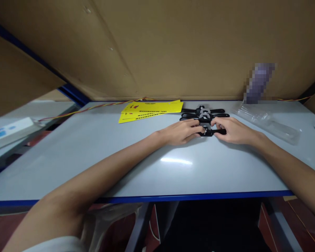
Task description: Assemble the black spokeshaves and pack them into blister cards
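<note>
Both hands are at a black spokeshave [206,133] lying nearest to me in a row on the table. My left hand [183,132] closes round its left handle, with fingertips at the metal blade in the middle. At the other end, my right hand [232,130] pinches the right handle between thumb and fingers. Right behind lie several more black spokeshaves [217,111], one behind another, their grey metal centre parts lined up. My fingers partly cover the nearer ones.
Yellow cards [152,107] printed "WOODWORKING TOOL" overlap left of the spokeshaves. Clear plastic packaging [275,126] lies to the right, below a pixelated purple patch. A twisted red and yellow wire [102,105] runs along the back board. A white box [10,131] stands on another surface at left.
</note>
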Motion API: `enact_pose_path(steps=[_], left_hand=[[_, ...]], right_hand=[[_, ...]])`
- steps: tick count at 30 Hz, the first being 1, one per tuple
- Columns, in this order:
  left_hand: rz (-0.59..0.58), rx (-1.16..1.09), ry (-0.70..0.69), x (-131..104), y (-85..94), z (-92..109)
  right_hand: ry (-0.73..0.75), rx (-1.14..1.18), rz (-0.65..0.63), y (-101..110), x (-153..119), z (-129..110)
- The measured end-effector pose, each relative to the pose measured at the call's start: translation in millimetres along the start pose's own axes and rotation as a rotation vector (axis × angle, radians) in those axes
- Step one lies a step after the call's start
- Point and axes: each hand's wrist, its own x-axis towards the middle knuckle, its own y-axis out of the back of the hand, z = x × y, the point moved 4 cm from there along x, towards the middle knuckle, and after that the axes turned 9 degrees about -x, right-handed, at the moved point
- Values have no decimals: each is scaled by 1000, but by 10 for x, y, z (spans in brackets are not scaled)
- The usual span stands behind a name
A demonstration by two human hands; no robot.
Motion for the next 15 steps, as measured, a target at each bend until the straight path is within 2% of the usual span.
enact_pose_path(steps=[4, 10, 15], left_hand=[[4, 48, 1, 6, -18, -5], [80, 6, 16, -18, -47, -49], [105, 1, -19, -19, -55, -45]], right_hand=[[-14, -20, 25, 1, -6, -28], [2, -77, 25, -39, 11, -65], [-2, 17, 164, -136, 59, -90]])
